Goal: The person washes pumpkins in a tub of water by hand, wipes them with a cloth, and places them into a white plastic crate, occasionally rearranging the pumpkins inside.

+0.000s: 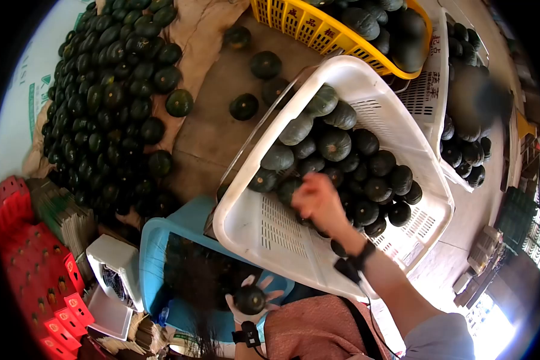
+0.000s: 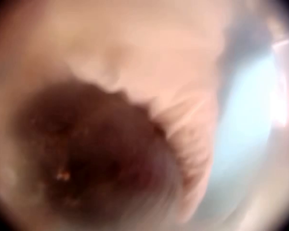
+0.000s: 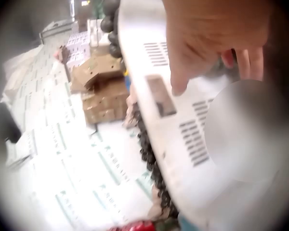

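Observation:
My left hand (image 1: 243, 312), in a pale glove, holds a small dark green pumpkin (image 1: 249, 299) over the near end of a blue tub (image 1: 153, 240). In the left wrist view the pumpkin (image 2: 101, 159) fills much of the picture, with the wrinkled glove (image 2: 188, 139) around it. My bare right hand (image 1: 321, 201), blurred by motion, is above a large white crate (image 1: 240, 225) heaped with dark green pumpkins (image 1: 335, 145). The right wrist view shows that hand (image 3: 216, 33) with thumb and fingers apart, nothing visible between them, beside the slotted crate wall (image 3: 188, 139).
A big pile of pumpkins (image 1: 114, 96) lies on the floor at left, a few loose ones (image 1: 266, 65) nearer the crate. Behind stand a yellow crate (image 1: 318, 36) and another white crate (image 1: 423, 90). Red boxes (image 1: 33, 264) and a white foam box (image 1: 111, 255) sit at lower left.

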{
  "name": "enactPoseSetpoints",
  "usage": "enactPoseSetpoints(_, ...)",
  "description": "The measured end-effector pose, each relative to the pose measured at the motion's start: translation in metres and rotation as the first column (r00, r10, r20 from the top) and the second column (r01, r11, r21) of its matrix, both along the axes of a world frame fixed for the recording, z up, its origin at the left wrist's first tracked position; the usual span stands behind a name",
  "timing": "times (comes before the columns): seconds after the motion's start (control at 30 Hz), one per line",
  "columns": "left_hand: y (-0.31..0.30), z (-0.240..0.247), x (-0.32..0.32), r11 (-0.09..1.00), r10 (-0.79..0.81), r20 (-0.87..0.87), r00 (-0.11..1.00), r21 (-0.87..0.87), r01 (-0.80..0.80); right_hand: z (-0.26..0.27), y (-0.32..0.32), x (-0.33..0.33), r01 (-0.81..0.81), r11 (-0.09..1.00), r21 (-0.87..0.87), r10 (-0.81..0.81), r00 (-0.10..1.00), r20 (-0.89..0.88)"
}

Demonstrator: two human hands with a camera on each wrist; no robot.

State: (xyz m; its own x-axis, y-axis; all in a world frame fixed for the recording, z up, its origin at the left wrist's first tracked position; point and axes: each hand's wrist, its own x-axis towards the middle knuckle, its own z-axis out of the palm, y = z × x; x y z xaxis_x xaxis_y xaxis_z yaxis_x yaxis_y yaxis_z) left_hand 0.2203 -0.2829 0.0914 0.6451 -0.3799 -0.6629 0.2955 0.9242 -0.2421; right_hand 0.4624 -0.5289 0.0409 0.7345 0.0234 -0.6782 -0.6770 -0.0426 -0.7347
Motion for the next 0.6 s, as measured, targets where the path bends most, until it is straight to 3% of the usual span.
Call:
enactPoseSetpoints(0.03, 0.013, -0.012, -0.026, 0.999, 0.049, -0.05, 0.998, 0.015, -0.049, -0.003, 0.002, 0.039, 0.159, 0.975, -0.154, -0.183, 0.971, -0.157)
enactPoseSetpoints(0.07, 0.025, -0.025, -0.051, 0.995, 0.1, -0.097, 0.99, 0.034, -0.097, -0.023, -0.002, 0.065, 0.247, 0.954, -0.172, -0.28, 0.938, -0.204)
enactPoseSetpoints(0.1, 0.034, -0.031, -0.06, 0.988, 0.058, -0.233, 0.971, 0.153, -0.023, -0.038, 0.002, 0.092, 0.347, 0.917, -0.196, -0.385, 0.9, -0.206)
enactPoseSetpoints(0.13, 0.038, -0.039, -0.068, 0.964, 0.035, -0.373, 0.927, 0.256, 0.067, -0.054, 0.005, 0.116, 0.355, 0.913, -0.2, -0.397, 0.885, -0.241)
enactPoseSetpoints(0.17, 0.038, -0.05, -0.072, 0.964, 0.037, -0.388, 0.921, 0.257, 0.069, -0.07, 0.008, 0.133, 0.361, 0.909, -0.208, -0.409, 0.867, -0.285)
enactPoseSetpoints(0.23, 0.036, -0.082, -0.063, 0.739, -0.059, -0.573, 0.817, 0.525, 0.422, -0.105, 0.012, 0.158, 0.406, 0.863, -0.3, -0.494, 0.799, -0.342)
enactPoseSetpoints(0.27, 0.036, -0.102, -0.067, 0.549, -0.155, -0.487, 0.86, 0.681, 0.485, -0.098, 0.015, 0.16, 0.352, 0.865, -0.358, -0.464, 0.833, -0.302)
enactPoseSetpoints(0.3, 0.022, -0.084, -0.036, 0.645, -0.054, -0.487, 0.872, 0.649, 0.403, -0.106, 0.013, 0.157, 0.33, 0.858, -0.394, -0.443, 0.863, -0.243)
enactPoseSetpoints(0.33, 0.007, -0.065, -0.002, 0.724, 0.052, -0.494, 0.868, 0.617, 0.307, -0.099, 0.011, 0.153, 0.243, 0.878, -0.412, -0.369, 0.892, -0.261)
enactPoseSetpoints(0.37, 0.001, -0.065, 0.005, 0.735, 0.057, -0.492, 0.869, 0.61, 0.297, -0.09, 0.006, 0.152, 0.153, 0.889, -0.431, -0.291, 0.916, -0.276)
enactPoseSetpoints(0.4, -0.004, -0.064, 0.009, 0.678, -0.021, -0.522, 0.853, 0.619, 0.396, -0.102, -0.012, 0.146, 0.142, 0.887, -0.44, -0.282, 0.921, -0.269)
enactPoseSetpoints(0.43, -0.009, -0.064, 0.012, 0.608, -0.096, -0.551, 0.829, 0.627, 0.487, -0.131, -0.039, 0.134, -0.188, 0.926, -0.329, 0.18, 0.982, -0.055)
enactPoseSetpoints(0.5, -0.019, -0.064, 0.008, 0.576, -0.178, -0.51, 0.842, 0.64, 0.509, -0.166, -0.053, 0.127, -0.507, 0.806, -0.307, 0.578, 0.787, 0.216)
enactPoseSetpoints(0.53, -0.025, -0.062, 0.011, 0.569, -0.179, -0.517, 0.837, 0.639, 0.517, -0.174, -0.051, 0.119, -0.256, 0.932, -0.257, 0.262, 0.965, -0.011)
enactPoseSetpoints(0.57, -0.029, -0.056, 0.012, 0.561, -0.181, -0.53, 0.828, 0.636, 0.53, -0.141, -0.035, 0.114, -0.057, 0.948, -0.312, 0.01, 0.989, -0.149)
enactPoseSetpoints(0.6, -0.032, -0.05, 0.015, 0.59, -0.153, -0.512, 0.846, 0.639, 0.493, -0.106, -0.018, 0.109, 0.176, 0.905, -0.388, -0.279, 0.933, -0.228)
